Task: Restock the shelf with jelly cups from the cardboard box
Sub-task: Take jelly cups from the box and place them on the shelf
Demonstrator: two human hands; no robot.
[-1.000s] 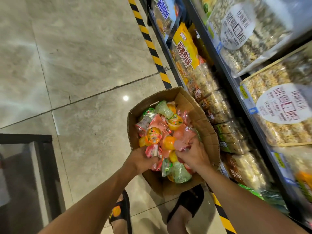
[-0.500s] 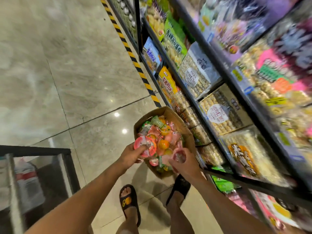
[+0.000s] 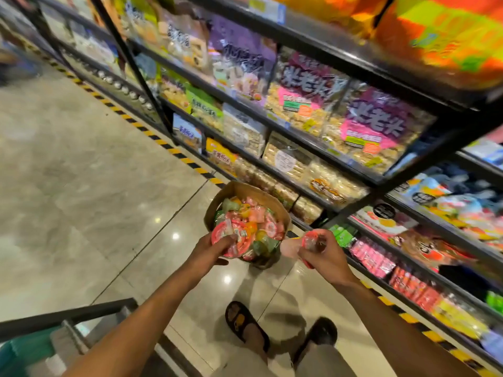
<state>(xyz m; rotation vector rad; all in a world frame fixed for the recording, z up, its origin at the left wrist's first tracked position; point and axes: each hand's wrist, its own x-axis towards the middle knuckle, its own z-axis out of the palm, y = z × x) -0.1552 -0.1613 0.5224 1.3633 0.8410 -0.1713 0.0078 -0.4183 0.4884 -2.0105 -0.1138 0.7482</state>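
L hand (image 3: 215,247) grip pinching jelly cups (image 3: 231,238); R hand (image 3: 324,254) pinching pink-lidded cup (image 3: 310,240) (beside cardboard box (image 3: 239,190)).

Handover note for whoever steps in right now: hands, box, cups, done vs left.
Left hand: closed on a few red-lidded jelly cups, held over the cardboard box.
Right hand: closed on one red jelly cup, lifted clear of the box toward the shelf unit.
Box: on the floor at the foot of the shelves, full of mixed cups.
Done: cups picked up in both hands.
Left: none of the held cups is on a shelf yet; place them, then go on emptying the box. The jelly slot cannot be made out through the blur.
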